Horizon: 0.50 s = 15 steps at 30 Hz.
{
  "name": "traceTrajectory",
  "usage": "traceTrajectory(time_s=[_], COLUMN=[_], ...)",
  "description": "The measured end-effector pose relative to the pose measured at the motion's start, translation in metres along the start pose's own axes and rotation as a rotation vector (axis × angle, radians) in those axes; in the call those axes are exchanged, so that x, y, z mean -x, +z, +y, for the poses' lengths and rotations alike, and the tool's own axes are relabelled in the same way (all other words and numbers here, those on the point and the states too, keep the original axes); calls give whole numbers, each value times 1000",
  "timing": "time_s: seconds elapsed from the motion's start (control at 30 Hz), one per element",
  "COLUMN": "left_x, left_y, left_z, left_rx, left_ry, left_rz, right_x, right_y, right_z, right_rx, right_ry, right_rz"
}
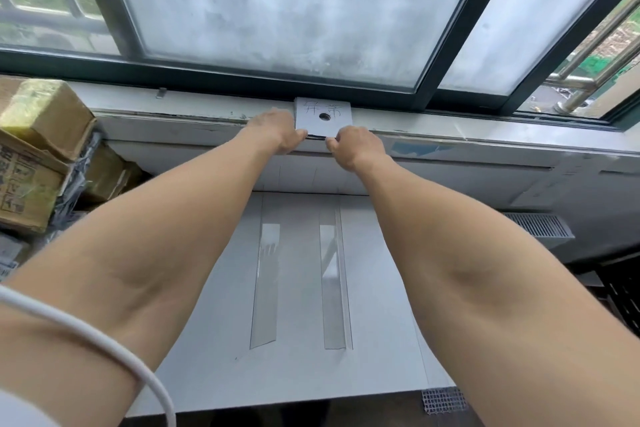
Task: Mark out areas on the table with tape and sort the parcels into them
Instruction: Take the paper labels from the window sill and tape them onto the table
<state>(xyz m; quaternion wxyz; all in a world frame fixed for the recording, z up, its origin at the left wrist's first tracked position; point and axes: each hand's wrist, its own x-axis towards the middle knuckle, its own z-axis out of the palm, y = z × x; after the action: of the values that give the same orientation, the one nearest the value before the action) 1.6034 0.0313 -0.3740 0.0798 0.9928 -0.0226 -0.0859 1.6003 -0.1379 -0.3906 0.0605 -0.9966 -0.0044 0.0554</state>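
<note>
A white square card with handwritten characters and a small round hole stands against the window frame on the sill. My left hand pinches the card's lower left corner. My right hand pinches its lower edge toward the right. A thin dark strip runs along the card's bottom edge between my hands. Two clear tape strips, a left strip and a right strip, run lengthwise on the white table below my arms.
Several cardboard parcels are piled at the left against the sill. The window sill runs along the table's far side. A vent grille sits at the right. A white cable loops across my left arm.
</note>
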Motion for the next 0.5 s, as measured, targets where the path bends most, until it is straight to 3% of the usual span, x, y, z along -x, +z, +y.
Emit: traceTrajectory(time_s=[0.5], left_x=[-72], left_y=[13], left_z=[51], left_rx=[89], left_ry=[-185], left_rz=[-82], right_x=[-77], right_y=[1], right_z=[34], right_rx=[-45], right_ry=[52], right_rz=[-119])
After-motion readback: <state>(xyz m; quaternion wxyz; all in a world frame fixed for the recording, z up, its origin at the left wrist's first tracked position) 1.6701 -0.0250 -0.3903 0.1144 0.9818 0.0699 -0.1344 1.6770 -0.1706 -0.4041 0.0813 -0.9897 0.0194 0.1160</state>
